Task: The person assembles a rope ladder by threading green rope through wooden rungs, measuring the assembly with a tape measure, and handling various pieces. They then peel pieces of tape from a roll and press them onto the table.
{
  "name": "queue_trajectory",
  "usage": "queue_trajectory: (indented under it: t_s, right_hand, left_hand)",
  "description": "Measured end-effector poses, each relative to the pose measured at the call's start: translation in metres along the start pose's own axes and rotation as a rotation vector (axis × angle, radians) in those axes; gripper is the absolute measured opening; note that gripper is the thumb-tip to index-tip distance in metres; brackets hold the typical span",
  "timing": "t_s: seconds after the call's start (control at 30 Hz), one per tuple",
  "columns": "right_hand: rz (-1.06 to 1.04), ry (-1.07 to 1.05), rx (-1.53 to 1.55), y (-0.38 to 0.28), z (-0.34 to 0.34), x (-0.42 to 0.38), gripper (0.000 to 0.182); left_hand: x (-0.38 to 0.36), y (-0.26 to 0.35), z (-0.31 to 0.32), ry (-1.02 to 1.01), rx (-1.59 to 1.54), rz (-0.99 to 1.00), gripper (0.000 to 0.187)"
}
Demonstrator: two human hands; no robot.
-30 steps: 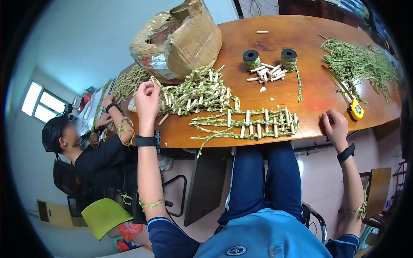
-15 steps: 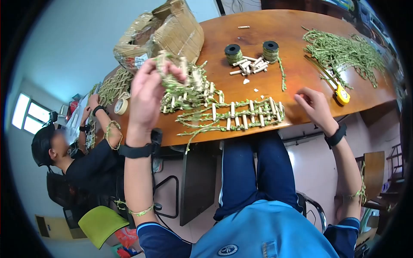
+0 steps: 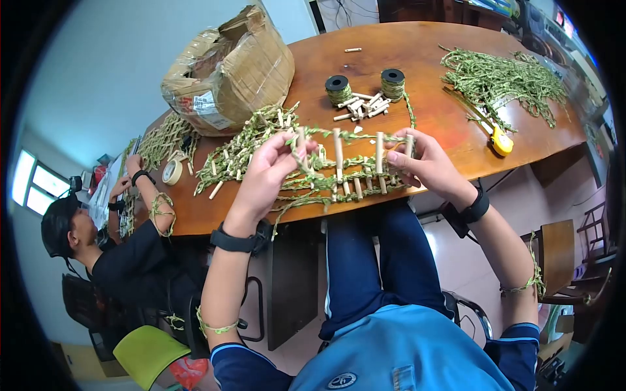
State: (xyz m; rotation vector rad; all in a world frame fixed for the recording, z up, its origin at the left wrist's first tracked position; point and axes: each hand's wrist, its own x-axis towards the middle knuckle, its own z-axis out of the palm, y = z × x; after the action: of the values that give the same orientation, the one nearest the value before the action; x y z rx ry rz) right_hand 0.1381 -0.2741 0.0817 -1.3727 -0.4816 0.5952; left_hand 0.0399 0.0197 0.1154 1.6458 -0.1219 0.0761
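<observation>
Ladder (image 3: 345, 166): green twine with wooden rungs, centre of frame, held taut above the table (image 3: 430, 58) edge. Left hand (image 3: 267, 176): fingers pinched on its left end. Right hand (image 3: 424, 163): closed on its right end. Mesh pile (image 3: 241, 146): left of centre, on table. Spools (image 3: 365, 85): two, upper centre, loose pegs (image 3: 360, 106) between. Box (image 3: 225, 72): upper left. Tape measure (image 3: 500, 140): yellow, right. Twine heap (image 3: 499, 75): upper right. Tape roll (image 3: 172, 172): left. Co-worker (image 3: 111, 254): lower left, seated.

Head camera looks down, close over the table (image 3: 417, 52).
</observation>
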Motion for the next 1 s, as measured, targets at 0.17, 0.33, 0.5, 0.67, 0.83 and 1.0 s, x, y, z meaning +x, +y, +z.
queue_trajectory:
  t_s: [0.17, 0.33, 0.5, 0.67, 0.83, 1.0]
  right_hand:
    - [0.037, -0.098, -0.039, -0.011, 0.018, 0.008, 0.033]
    - [0.055, -0.122, -0.009, -0.010, 0.034, 0.016, 0.036]
    - [0.107, -0.053, -0.026, -0.010, 0.027, 0.020, 0.033]
    - [0.283, 0.070, -0.204, 0.001, 0.015, 0.020, 0.029]
    - [0.336, 0.196, -0.500, 0.012, -0.004, 0.020, 0.036]
    - [0.041, 0.358, -1.117, 0.017, -0.010, 0.011, 0.046]
  left_hand:
    - [-0.025, -0.032, -0.045, -0.139, -0.511, -0.366, 0.033]
    - [-0.042, -0.010, -0.042, -0.159, -0.690, -0.474, 0.055]
    - [-0.044, -0.009, -0.064, -0.241, -0.119, -0.485, 0.046]
    - [-0.027, -0.027, -0.087, -0.159, 0.248, -0.534, 0.035]
    - [-0.015, -0.048, -0.090, -0.016, 0.671, -0.316, 0.024]
    - [0.019, -0.037, -0.068, 0.273, 1.110, -0.036, 0.022]
